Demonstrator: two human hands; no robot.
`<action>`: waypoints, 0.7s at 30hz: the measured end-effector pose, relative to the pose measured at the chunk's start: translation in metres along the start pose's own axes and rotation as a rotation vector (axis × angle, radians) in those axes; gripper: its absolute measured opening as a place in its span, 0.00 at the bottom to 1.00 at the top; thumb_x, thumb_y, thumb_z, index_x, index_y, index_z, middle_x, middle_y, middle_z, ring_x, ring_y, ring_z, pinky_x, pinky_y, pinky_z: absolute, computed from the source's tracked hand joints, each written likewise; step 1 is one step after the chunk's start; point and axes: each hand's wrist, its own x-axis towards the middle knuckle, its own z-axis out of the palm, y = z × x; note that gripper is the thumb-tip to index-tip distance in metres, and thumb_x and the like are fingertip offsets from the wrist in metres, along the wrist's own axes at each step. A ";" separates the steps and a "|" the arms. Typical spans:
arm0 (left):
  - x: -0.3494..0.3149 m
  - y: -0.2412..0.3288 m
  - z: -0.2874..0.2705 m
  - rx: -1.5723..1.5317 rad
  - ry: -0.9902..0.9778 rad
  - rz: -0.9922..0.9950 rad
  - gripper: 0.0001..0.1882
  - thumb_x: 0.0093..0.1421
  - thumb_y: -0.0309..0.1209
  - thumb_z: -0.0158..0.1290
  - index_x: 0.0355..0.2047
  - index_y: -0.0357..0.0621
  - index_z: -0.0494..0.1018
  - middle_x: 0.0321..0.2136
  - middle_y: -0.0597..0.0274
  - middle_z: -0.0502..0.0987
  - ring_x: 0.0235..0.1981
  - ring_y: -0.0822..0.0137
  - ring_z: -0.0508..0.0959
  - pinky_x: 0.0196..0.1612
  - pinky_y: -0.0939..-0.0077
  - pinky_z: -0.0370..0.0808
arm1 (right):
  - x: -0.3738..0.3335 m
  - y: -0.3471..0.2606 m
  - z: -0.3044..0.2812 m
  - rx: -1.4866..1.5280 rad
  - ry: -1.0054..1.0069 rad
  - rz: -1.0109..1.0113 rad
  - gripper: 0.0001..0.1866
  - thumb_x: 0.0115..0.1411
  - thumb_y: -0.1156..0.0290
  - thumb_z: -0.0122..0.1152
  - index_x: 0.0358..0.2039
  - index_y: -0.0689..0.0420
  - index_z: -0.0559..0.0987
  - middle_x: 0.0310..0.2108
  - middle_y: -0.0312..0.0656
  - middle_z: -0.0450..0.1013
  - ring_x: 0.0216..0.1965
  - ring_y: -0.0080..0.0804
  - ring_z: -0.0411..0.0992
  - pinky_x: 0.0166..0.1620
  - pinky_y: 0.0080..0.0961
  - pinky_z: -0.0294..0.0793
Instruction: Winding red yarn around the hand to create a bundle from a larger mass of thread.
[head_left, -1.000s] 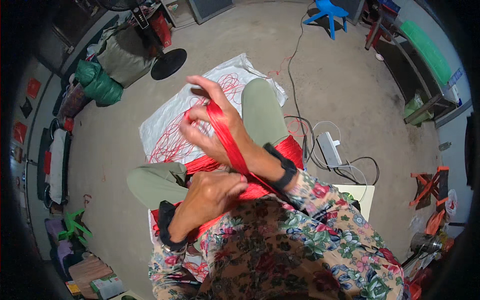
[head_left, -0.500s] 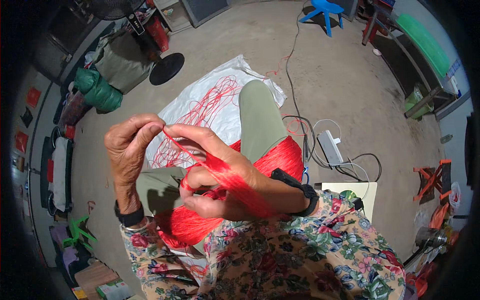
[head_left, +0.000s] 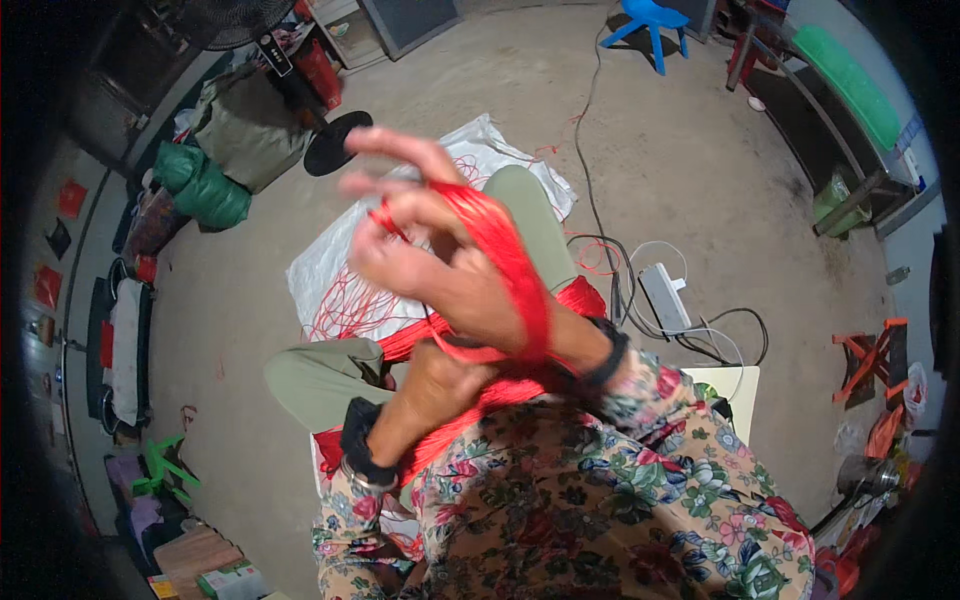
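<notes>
My right hand (head_left: 455, 255) is raised over my lap, with a thick hank of red thread (head_left: 520, 275) looped across its back and around the palm. Its fingers are blurred; the foremost ones stretch out and a red strand passes round the bent ones. Below it, near the right wrist, my left hand (head_left: 440, 385) is closed, its fingertips mostly hidden, with red thread running from it. More red thread (head_left: 585, 297) lies in a thick bundle across my lap. Loose red strands (head_left: 350, 305) spread over a white sheet (head_left: 325, 255) on the floor.
A white power strip (head_left: 665, 297) with cables lies on the floor to the right. A standing fan (head_left: 335, 145), a green bag (head_left: 200, 185) and a large grey sack are at the left. The blue stool (head_left: 655, 15) stands far off; an orange folding stool (head_left: 870, 360) is at right.
My right hand has lifted and turned, its fingers now pointing up and away. The left hand has come from the far left, down and in beneath the right wrist.
</notes>
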 end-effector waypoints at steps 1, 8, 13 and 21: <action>-0.002 0.014 -0.002 -0.148 -0.080 -0.039 0.07 0.51 0.25 0.56 0.31 0.37 0.75 0.26 0.54 0.77 0.25 0.54 0.77 0.31 0.65 0.74 | 0.008 0.012 -0.003 -0.198 0.020 -0.080 0.09 0.50 0.69 0.63 0.27 0.60 0.75 0.55 0.51 0.59 0.49 0.44 0.69 0.47 0.36 0.71; 0.012 0.106 -0.124 0.271 -0.160 0.011 0.05 0.49 0.29 0.54 0.24 0.39 0.74 0.22 0.57 0.75 0.20 0.60 0.74 0.25 0.67 0.69 | -0.022 0.038 0.003 -0.676 -0.182 -0.106 0.06 0.45 0.75 0.62 0.25 0.60 0.74 0.57 0.51 0.59 0.59 0.49 0.58 0.59 0.46 0.54; 0.027 0.038 -0.185 0.439 0.224 0.045 0.05 0.53 0.24 0.55 0.30 0.38 0.77 0.24 0.60 0.79 0.22 0.66 0.76 0.26 0.77 0.70 | -0.028 -0.053 0.014 -0.336 -0.327 -0.071 0.09 0.45 0.78 0.64 0.27 0.61 0.74 0.61 0.53 0.53 0.58 0.50 0.61 0.55 0.42 0.64; 0.006 -0.004 -0.042 -0.166 0.136 -0.112 0.08 0.56 0.25 0.53 0.37 0.43 0.77 0.30 0.60 0.80 0.29 0.68 0.79 0.32 0.77 0.74 | 0.001 -0.052 0.023 0.152 -0.233 0.000 0.25 0.53 0.66 0.62 0.50 0.59 0.65 0.57 0.51 0.59 0.50 0.34 0.67 0.52 0.31 0.67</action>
